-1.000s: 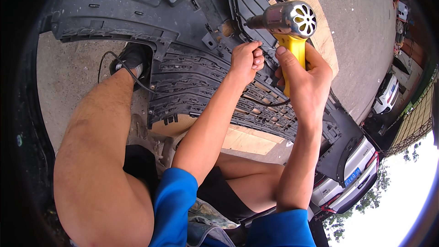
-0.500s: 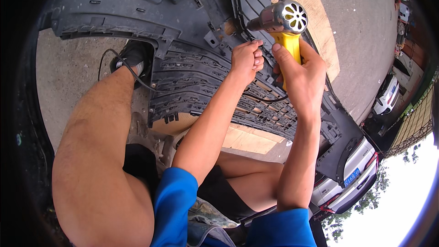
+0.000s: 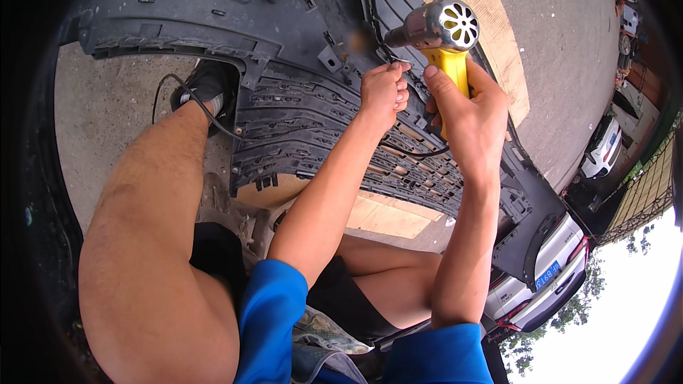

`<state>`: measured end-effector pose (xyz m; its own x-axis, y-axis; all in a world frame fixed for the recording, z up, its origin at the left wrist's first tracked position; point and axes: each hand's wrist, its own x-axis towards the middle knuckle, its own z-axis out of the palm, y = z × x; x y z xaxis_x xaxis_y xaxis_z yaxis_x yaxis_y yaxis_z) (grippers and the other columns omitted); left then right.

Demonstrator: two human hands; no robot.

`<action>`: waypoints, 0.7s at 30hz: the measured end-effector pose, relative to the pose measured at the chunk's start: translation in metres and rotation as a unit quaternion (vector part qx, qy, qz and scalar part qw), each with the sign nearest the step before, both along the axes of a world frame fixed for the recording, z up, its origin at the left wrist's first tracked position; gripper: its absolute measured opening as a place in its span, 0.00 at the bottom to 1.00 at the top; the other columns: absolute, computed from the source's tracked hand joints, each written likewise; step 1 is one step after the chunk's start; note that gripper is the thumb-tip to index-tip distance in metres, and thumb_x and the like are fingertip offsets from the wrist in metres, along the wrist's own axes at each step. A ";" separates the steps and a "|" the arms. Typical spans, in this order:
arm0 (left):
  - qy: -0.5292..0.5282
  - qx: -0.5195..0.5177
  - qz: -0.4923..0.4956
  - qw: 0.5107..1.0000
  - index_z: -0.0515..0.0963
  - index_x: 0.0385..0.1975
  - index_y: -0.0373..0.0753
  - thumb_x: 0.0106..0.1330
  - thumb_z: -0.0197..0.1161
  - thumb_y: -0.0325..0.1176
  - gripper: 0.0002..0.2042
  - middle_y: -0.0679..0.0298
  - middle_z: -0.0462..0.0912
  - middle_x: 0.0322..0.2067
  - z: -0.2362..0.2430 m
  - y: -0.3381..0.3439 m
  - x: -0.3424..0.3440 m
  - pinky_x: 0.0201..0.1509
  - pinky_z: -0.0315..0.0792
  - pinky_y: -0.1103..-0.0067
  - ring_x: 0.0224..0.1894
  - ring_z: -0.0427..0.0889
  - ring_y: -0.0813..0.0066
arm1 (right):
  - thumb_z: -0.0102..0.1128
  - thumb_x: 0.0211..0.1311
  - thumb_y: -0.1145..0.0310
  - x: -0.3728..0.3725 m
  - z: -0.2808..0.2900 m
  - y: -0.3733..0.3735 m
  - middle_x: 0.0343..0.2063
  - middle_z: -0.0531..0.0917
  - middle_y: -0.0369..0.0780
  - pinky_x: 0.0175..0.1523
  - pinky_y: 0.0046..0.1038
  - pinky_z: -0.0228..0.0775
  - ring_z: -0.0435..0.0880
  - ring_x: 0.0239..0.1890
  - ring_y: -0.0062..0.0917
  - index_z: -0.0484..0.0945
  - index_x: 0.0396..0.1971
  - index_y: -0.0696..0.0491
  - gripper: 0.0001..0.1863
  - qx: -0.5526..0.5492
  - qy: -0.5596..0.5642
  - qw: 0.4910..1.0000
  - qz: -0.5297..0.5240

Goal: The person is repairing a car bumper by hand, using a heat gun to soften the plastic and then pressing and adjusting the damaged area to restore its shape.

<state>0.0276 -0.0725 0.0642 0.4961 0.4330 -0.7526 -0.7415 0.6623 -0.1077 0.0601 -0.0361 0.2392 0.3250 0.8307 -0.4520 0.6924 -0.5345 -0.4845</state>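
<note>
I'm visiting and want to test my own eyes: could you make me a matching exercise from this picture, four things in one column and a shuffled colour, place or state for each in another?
Things:
1. Heat gun
2. Left hand
3. Sleeves
4. Large plastic panel

Descriptions:
A. Bright blue
B. Dark, with rows of slots
C. Gripped in the right hand
D. Fingers curled in, just below the nozzle in the picture

Right pairs: 1-C, 2-D, 3-A, 4-B
</note>
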 end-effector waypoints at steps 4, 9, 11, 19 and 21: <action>0.013 0.003 -0.010 1.000 0.73 0.38 0.33 0.73 0.50 0.32 0.09 0.71 0.64 0.18 0.001 0.001 -0.001 0.15 0.48 0.85 0.14 0.58 0.85 | 0.63 0.62 0.62 0.000 0.000 0.000 0.18 0.77 0.32 0.24 0.17 0.63 0.72 0.19 0.12 0.81 0.39 0.59 0.15 -0.001 0.000 1.000 0.001; 0.027 0.008 -0.019 0.999 0.74 0.38 0.33 0.73 0.50 0.33 0.09 0.71 0.64 0.17 0.000 0.000 -0.002 0.14 0.48 0.85 0.13 0.57 0.85 | 0.64 0.59 0.63 -0.003 0.002 0.002 0.20 0.81 0.39 0.29 0.23 0.68 0.76 0.22 0.16 0.81 0.39 0.61 0.16 -0.008 -0.002 1.000 -0.012; 0.037 0.013 -0.027 0.999 0.74 0.38 0.33 0.73 0.51 0.33 0.09 0.71 0.64 0.17 -0.001 0.000 -0.002 0.14 0.48 0.85 0.13 0.57 0.85 | 0.64 0.59 0.63 -0.003 0.002 0.002 0.20 0.81 0.40 0.29 0.23 0.68 0.76 0.22 0.16 0.81 0.39 0.61 0.16 -0.005 -0.001 1.000 -0.009; 0.057 0.023 -0.048 0.997 0.75 0.39 0.33 0.73 0.51 0.34 0.10 0.72 0.63 0.18 -0.001 0.001 -0.006 0.14 0.48 0.85 0.13 0.57 0.86 | 0.64 0.62 0.60 0.000 -0.001 0.001 0.18 0.78 0.33 0.24 0.17 0.64 0.73 0.19 0.12 0.81 0.39 0.59 0.16 0.003 0.000 1.000 0.012; 0.062 0.028 -0.051 0.996 0.76 0.39 0.33 0.73 0.51 0.34 0.10 0.72 0.64 0.18 -0.001 0.001 -0.007 0.14 0.48 0.86 0.13 0.57 0.86 | 0.64 0.62 0.60 0.000 -0.001 0.001 0.18 0.78 0.33 0.24 0.17 0.64 0.73 0.19 0.12 0.81 0.39 0.59 0.16 0.003 -0.002 1.000 0.013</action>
